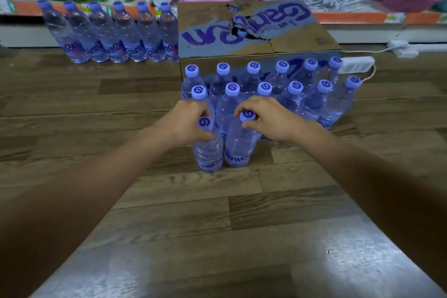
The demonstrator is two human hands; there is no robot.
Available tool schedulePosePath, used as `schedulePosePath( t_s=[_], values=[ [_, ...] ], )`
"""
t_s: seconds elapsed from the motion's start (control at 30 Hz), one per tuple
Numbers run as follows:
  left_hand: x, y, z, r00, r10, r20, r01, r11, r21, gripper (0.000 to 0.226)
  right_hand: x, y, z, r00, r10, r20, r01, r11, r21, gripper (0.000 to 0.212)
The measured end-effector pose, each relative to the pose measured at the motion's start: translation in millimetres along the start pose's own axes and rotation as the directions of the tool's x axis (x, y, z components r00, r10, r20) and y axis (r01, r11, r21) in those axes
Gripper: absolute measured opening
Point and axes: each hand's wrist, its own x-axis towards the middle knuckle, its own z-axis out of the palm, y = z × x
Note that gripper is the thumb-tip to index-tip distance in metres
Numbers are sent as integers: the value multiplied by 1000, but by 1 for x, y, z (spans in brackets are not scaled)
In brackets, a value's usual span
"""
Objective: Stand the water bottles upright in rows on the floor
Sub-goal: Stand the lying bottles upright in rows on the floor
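Two hands (186,121) (268,118) – two upright bottles (209,150) (240,147)

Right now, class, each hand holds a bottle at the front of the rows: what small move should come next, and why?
Probably release both: the left hand and right hand hold two bottles that look upright on the floor, starting a third row.

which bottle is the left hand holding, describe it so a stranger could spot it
Find the cardboard box on the wood floor, with two rows of upright bottles before it. Nearer the camera stand just two bottles; the left hand grips the left bottle, whose swirl-marked cap is uncovered, unlike its neighbour's.
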Motion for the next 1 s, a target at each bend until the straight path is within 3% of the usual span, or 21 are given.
schedulePosePath(
  t_s=[0.27,0.87,1.0],
  values=[
    [-1,-7,2,996,-79,-38,78,996,-43,24,10,-20,5,1000,21,23,-21,1000,0,30],
    [1,-22,3,997,-68,-43,64,994,-87,22,14,-25,10,999,20,-34,-20,1000,15,27],
    [2,-21,3,997,-72,-21,70,993,-100,20,11,-23,7,999,13,46,-13,1000,2,27]
  ],
)
